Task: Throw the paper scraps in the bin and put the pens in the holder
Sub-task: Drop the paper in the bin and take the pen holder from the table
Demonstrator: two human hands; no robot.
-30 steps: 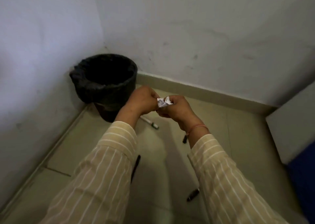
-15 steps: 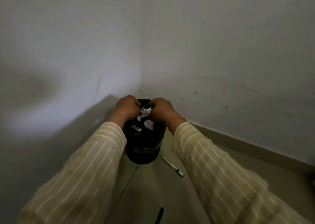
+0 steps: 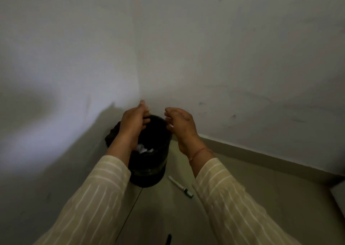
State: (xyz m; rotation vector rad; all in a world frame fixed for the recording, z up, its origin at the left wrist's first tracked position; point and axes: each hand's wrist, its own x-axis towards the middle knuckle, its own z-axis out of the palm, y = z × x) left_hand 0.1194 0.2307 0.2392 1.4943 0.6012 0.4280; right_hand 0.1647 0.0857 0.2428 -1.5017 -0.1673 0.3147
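Both hands hover over the round black plastic-lined bin (image 3: 149, 162) in the corner, the left hand (image 3: 133, 122) and right hand (image 3: 180, 122) apart, fingers loosely spread and holding nothing. Crumpled white paper scraps (image 3: 144, 149) lie inside the bin below the left wrist. A white marker pen with a green band (image 3: 180, 187) lies on the floor below the right wrist.

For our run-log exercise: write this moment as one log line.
left hand: open over bin | right hand: open, empty | paper scraps: in bin | white pen: on floor right of bin
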